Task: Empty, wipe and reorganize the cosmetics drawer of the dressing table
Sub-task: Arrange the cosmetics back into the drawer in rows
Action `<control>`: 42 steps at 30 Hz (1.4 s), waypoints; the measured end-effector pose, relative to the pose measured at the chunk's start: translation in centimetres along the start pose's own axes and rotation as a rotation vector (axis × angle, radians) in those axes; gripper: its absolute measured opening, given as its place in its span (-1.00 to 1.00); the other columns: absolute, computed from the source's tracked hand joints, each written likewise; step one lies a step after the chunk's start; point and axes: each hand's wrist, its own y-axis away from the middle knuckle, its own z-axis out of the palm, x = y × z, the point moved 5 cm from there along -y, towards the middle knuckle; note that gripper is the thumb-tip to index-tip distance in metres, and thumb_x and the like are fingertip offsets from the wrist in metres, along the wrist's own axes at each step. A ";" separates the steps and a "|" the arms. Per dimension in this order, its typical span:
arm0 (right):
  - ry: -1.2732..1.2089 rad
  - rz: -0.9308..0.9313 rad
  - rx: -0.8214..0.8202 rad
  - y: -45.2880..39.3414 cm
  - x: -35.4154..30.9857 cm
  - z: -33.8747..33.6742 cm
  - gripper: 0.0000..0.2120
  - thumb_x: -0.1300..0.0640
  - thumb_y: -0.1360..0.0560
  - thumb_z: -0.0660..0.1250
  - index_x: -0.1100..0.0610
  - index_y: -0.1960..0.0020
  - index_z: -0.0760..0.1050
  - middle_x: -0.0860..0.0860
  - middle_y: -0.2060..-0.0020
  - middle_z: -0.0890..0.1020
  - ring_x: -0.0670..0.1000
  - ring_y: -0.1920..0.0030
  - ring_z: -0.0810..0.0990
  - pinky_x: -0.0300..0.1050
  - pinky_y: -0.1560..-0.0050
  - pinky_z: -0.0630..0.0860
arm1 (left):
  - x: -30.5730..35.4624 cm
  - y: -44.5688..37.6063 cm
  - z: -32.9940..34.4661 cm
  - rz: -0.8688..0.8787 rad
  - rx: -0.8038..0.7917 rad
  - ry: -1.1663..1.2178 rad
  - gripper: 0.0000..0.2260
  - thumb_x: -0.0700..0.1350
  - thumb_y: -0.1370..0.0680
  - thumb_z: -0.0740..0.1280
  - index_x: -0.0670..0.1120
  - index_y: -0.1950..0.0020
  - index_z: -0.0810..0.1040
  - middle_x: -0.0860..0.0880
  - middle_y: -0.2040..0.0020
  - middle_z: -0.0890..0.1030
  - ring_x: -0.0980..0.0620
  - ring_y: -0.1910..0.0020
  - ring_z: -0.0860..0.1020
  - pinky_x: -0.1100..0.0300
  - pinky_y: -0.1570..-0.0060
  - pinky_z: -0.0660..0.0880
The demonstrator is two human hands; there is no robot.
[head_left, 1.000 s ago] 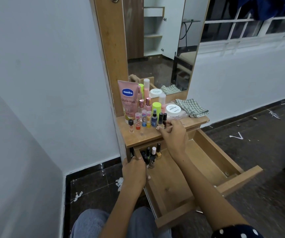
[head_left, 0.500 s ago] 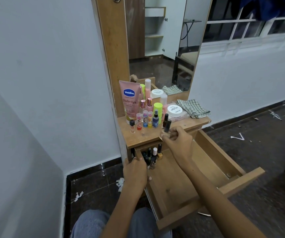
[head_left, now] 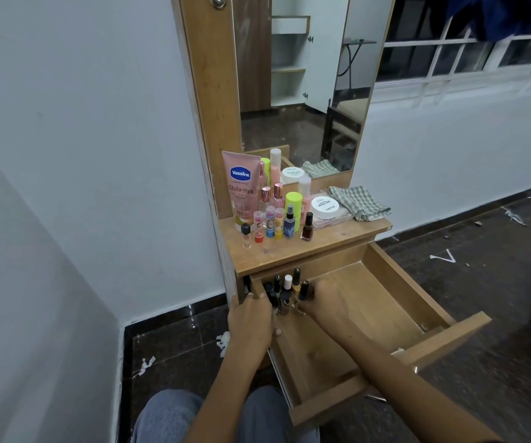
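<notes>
My right hand [head_left: 324, 302] is low in the centre of the frame, inside the back left corner of the open drawer [head_left: 395, 292], fingers curled round a black-capped nail polish bottle [head_left: 304, 290]. My left hand [head_left: 251, 318], just left of it, grips the drawer's left wall where it meets the dressing table [head_left: 305, 247]. A small cluster of polish bottles [head_left: 281, 290] stands in that same corner, touching or nearly touching one another. Whether I am setting this one down among them I judge only from the bare wood across the rest of the drawer; the view of my fingertips is too dim to be sure.

To do this well, I would lower the bottle straight down, keep it upright, and let go only once its base sits flat, so my knuckles do not knock over the neighbours. The left hand should keep the drawer from sliding.

Above, centre frame, the table top holds what is not yet put in. The pink tube [head_left: 241, 187] reads "Vaseline", "Gluta-Hya" and "10X". The white-lidded jar [head_left: 324, 206] carries writing that looks like "zudio", with smaller print I cannot read. A checked cloth [head_left: 358, 201] lies folded at the right end of the top.
</notes>
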 end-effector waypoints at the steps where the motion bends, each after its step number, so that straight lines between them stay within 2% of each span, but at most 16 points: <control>1: -0.003 0.008 -0.011 0.0 -0.1 0.3 -0.88 0.10 -0.47 0.38 0.16 0.11 0.54 0.05 0.21 0.55 0.01 0.17 0.51 -0.14 0.19 0.41 | 0.0 0.0 0.0 0.000 0.004 0.006 -0.48 0.10 -0.52 0.34 -0.11 -0.40 0.36 -0.05 -0.33 0.49 0.00 -0.42 0.32 0.03 -0.43 0.05; 3: 0.049 0.001 -0.006 0.0 -0.3 0.6 -0.81 0.11 -0.50 0.34 0.23 -0.01 0.55 0.09 0.18 0.53 0.03 0.17 0.45 -0.12 0.15 0.37 | 0.0 0.0 0.1 0.001 0.011 0.008 -0.48 0.10 -0.52 0.35 -0.10 -0.40 0.36 -0.06 -0.33 0.49 0.00 -0.42 0.32 0.02 -0.43 0.05; 5: 0.066 -0.010 -0.008 0.0 -0.4 0.8 -0.80 0.15 -0.52 0.32 0.26 -0.05 0.54 0.12 0.16 0.56 0.03 0.17 0.42 -0.11 0.15 0.36 | 0.0 0.1 0.1 -0.001 0.015 0.011 -0.47 0.10 -0.52 0.35 -0.10 -0.40 0.36 -0.06 -0.34 0.49 0.00 -0.43 0.31 0.03 -0.43 0.05; 7: 0.052 -0.007 -0.032 -0.4 -0.5 1.1 -0.81 0.17 -0.53 0.31 0.27 -0.07 0.54 0.18 0.04 0.62 0.03 0.15 0.45 -0.12 0.12 0.39 | -0.1 0.1 0.1 -0.002 0.017 0.014 -0.47 0.10 -0.52 0.35 -0.11 -0.41 0.35 -0.06 -0.34 0.49 0.00 -0.43 0.31 0.05 -0.42 0.06; 9: 0.088 0.021 -0.095 -0.7 -0.5 1.1 -0.79 0.17 -0.52 0.34 0.25 -0.11 0.54 0.15 -0.07 0.61 0.02 0.09 0.50 -0.17 0.11 0.38 | -0.1 0.1 0.1 0.000 0.017 0.010 -0.46 0.10 -0.52 0.35 -0.11 -0.42 0.35 -0.07 -0.35 0.48 0.00 -0.43 0.30 0.05 -0.42 0.05; 11: 0.101 0.041 -0.136 -1.0 -0.2 0.8 -0.73 0.16 -0.45 0.43 0.21 -0.12 0.54 0.10 -0.09 0.60 -0.01 0.03 0.52 -0.18 0.09 0.42 | 0.0 0.1 0.0 0.004 0.021 -0.002 -0.46 0.10 -0.53 0.34 -0.11 -0.42 0.34 -0.07 -0.35 0.48 -0.01 -0.43 0.30 0.04 -0.43 0.05; 13: 0.089 0.044 -0.059 -1.2 0.1 -0.5 -0.70 0.17 -0.38 0.49 0.14 -0.09 0.57 0.04 -0.04 0.61 0.01 -0.03 0.57 -0.10 -0.03 0.54 | 0.0 0.1 0.0 0.010 0.026 -0.019 -0.47 0.10 -0.53 0.33 -0.10 -0.42 0.35 -0.06 -0.35 0.48 -0.01 -0.43 0.30 0.03 -0.43 0.05; 15: -0.023 0.062 0.067 -1.4 0.6 -2.2 -0.76 0.23 -0.37 0.49 0.10 -0.02 0.59 0.00 0.05 0.65 0.00 -0.01 0.61 -0.02 -0.05 0.59 | 0.1 0.1 0.0 0.017 0.032 -0.033 -0.49 0.09 -0.53 0.33 -0.10 -0.41 0.37 -0.06 -0.33 0.48 -0.01 -0.42 0.32 0.03 -0.43 0.06; 18: -0.201 -0.013 0.299 -1.8 0.0 -5.0 -0.86 0.16 -0.41 0.48 0.11 0.04 0.60 -0.01 0.14 0.67 -0.09 0.13 0.60 -0.20 0.06 0.57 | 0.1 0.0 0.0 0.025 0.038 -0.028 -0.56 0.09 -0.53 0.34 -0.06 -0.34 0.44 -0.03 -0.31 0.50 0.01 -0.38 0.35 0.02 -0.43 0.07; 20: -0.283 -0.043 0.428 -2.1 -0.9 -6.4 -0.82 0.09 -0.42 0.47 0.12 0.01 0.60 -0.04 0.16 0.66 -0.11 0.16 0.59 -0.22 0.10 0.55 | 0.1 0.0 0.0 0.020 0.038 -0.019 -0.58 0.10 -0.52 0.35 -0.05 -0.32 0.46 -0.03 -0.29 0.51 0.01 -0.36 0.37 0.03 -0.42 0.08; 24: -0.300 -0.013 0.565 -3.9 -2.4 -7.5 -0.64 -0.02 -0.41 0.47 0.11 -0.13 0.53 -0.02 0.02 0.64 -0.03 0.02 0.60 -0.07 0.03 0.57 | 0.0 0.1 -0.1 0.011 0.045 -0.014 -0.60 0.10 -0.51 0.36 -0.05 -0.28 0.49 -0.02 -0.27 0.53 0.02 -0.36 0.38 0.05 -0.42 0.09; 28: -0.240 -0.005 0.546 -5.8 -3.2 -7.0 -0.59 -0.03 -0.41 0.47 0.11 -0.17 0.49 0.00 -0.02 0.66 0.01 -0.06 0.60 -0.07 0.01 0.54 | 0.0 0.1 -0.2 0.010 0.042 0.002 -0.61 0.10 -0.50 0.38 -0.04 -0.26 0.51 -0.01 -0.26 0.53 0.03 -0.33 0.40 0.05 -0.42 0.08; 33: -0.226 -0.032 0.528 -5.4 -3.0 -7.4 -0.79 0.02 -0.43 0.45 0.04 0.00 0.52 -0.11 0.21 0.58 -0.09 0.15 0.53 -0.22 0.26 0.33 | 0.0 0.0 -0.1 0.010 0.038 0.018 -0.59 0.10 -0.49 0.38 -0.03 -0.27 0.50 -0.01 -0.28 0.52 0.03 -0.33 0.41 0.04 -0.42 0.07; 36: -0.268 -0.088 0.491 -3.4 -2.0 -7.7 -0.81 0.03 -0.39 0.48 -0.03 0.11 0.48 -0.17 0.30 0.52 -0.19 0.26 0.49 -0.30 0.31 0.33 | -0.1 0.0 0.0 0.008 0.046 0.027 -0.59 0.10 -0.49 0.38 -0.04 -0.28 0.49 -0.02 -0.28 0.52 0.03 -0.32 0.41 0.05 -0.42 0.07; 39: -0.301 -0.108 0.435 -1.2 -0.7 -7.4 -0.81 0.03 -0.36 0.51 0.00 0.15 0.52 -0.17 0.30 0.59 -0.24 0.25 0.55 -0.42 0.29 0.35 | -0.1 0.1 -0.1 0.005 0.055 0.034 -0.58 0.10 -0.49 0.39 -0.04 -0.28 0.48 -0.03 -0.25 0.53 0.02 -0.30 0.42 0.08 -0.39 0.11; 42: -0.234 -0.067 0.309 -0.4 0.6 -6.2 -0.80 0.07 -0.32 0.55 0.05 0.22 0.53 -0.12 0.29 0.61 -0.15 0.23 0.57 -0.34 0.29 0.39 | -0.1 0.1 0.0 0.004 0.040 0.033 -0.57 0.09 -0.50 0.38 -0.06 -0.30 0.47 -0.05 -0.26 0.52 0.01 -0.31 0.41 0.08 -0.39 0.12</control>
